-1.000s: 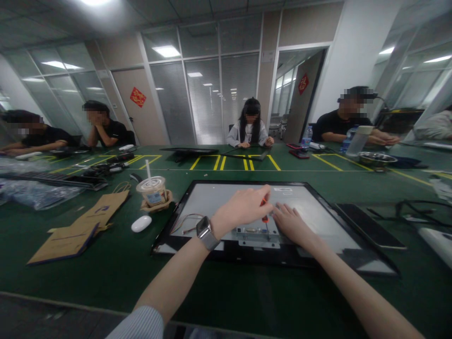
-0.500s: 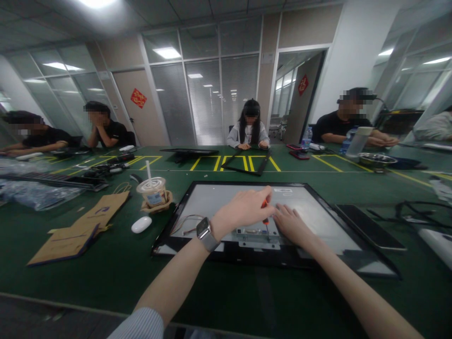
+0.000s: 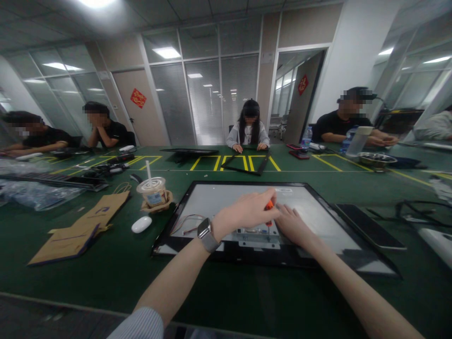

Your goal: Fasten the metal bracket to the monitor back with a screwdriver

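Note:
A flat display panel with a pale back and black frame lies on the table before me. My left hand, with a watch on its wrist, is closed around the orange handle of a screwdriver. The tool points down at a metal bracket with ports near the panel's front edge; whether its tip sits on a screw I cannot tell. Beside it, my right hand rests on the panel, fingers stretched out and holding nothing. Thin cables lie on the panel's left part.
Left of the panel are a drink cup in a cardboard holder, a white mouse and a brown paper bag. A black slab borders the panel's right side. Several people sit across the green table.
My left hand and the screwdriver have shifted slightly to the right, and more of the orange handle shows. My right hand has stayed almost in place.

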The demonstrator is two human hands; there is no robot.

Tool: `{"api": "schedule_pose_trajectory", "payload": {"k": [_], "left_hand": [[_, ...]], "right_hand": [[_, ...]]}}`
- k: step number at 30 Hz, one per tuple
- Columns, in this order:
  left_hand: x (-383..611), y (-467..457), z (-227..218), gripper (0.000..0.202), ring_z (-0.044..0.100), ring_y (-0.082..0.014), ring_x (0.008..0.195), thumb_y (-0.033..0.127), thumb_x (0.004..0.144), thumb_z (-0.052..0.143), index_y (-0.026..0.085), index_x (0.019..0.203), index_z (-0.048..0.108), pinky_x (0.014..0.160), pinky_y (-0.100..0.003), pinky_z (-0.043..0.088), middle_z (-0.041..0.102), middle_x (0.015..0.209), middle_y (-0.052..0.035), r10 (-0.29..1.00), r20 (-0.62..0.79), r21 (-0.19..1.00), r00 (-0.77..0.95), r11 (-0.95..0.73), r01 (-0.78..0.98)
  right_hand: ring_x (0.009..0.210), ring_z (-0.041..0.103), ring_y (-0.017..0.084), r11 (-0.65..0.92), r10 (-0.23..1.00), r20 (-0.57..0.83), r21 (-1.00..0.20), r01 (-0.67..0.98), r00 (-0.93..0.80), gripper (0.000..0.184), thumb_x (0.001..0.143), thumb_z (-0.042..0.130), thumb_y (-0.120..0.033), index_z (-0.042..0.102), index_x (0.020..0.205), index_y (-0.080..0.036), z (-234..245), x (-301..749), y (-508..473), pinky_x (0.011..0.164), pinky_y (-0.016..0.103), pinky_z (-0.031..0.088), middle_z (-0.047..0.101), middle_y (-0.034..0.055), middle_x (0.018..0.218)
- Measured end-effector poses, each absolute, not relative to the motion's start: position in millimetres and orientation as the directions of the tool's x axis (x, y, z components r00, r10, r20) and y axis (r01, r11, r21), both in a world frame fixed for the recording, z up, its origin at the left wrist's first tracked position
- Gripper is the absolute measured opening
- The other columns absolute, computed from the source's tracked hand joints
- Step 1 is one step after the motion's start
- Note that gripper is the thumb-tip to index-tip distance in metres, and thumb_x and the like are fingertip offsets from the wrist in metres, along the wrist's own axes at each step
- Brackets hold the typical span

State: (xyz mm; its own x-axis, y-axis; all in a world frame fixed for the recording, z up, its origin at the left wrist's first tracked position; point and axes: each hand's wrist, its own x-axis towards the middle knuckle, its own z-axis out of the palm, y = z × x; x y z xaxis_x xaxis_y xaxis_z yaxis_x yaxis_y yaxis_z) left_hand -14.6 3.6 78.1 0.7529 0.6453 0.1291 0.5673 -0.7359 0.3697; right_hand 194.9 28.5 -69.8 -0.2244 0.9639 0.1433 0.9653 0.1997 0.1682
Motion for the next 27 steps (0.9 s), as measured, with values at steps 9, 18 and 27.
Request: {"api": "schedule_pose_trajectory", "payload": {"k": [9,18,27], "left_hand": [[-7.7,-1.3,77.2,0.018,0.059,-0.0195,0.084,0.034,0.094,0.043,0.021,0.103,0.052,0.075,-0.033,0.044,0.064,0.106,-0.0065,0.633,0.183,0.314,0.752,-0.763,0.565],[-7.6,8.5,70.1,0.032,0.062,-0.0205,0.075,0.041,0.102,0.039,0.019,0.101,0.062,0.067,-0.031,0.04,0.068,0.082,-0.006,0.651,0.264,0.188,0.712,-0.758,0.624],[-15.3,3.1,79.7,0.032,0.06,-0.0167,0.075,0.028,0.099,0.037,0.017,0.089,0.065,0.065,-0.03,0.04,0.067,0.098,-0.0061,0.598,0.3,0.129,0.743,-0.797,0.59]], "right_hand": [[0.128,0.05,0.036,0.217,0.96,0.143,0.158,0.963,-0.239,0.049,0.099,0.032,-0.015,0.055,0.142,-0.013,-68.9,195.3,28.9,0.102,0.056,0.042,0.055,0.0219,0.143],[0.133,0.049,0.036,0.217,0.96,0.152,0.117,0.969,-0.233,0.045,0.1,0.035,-0.017,0.058,0.138,-0.019,-70.5,196.7,29.7,0.104,0.058,0.041,0.053,0.0201,0.146],[0.132,0.05,0.037,0.201,0.959,0.167,0.163,0.966,-0.227,0.046,0.101,0.032,-0.018,0.056,0.14,-0.015,-72.1,196.0,29.4,0.103,0.055,0.042,0.053,0.0217,0.146]]}}
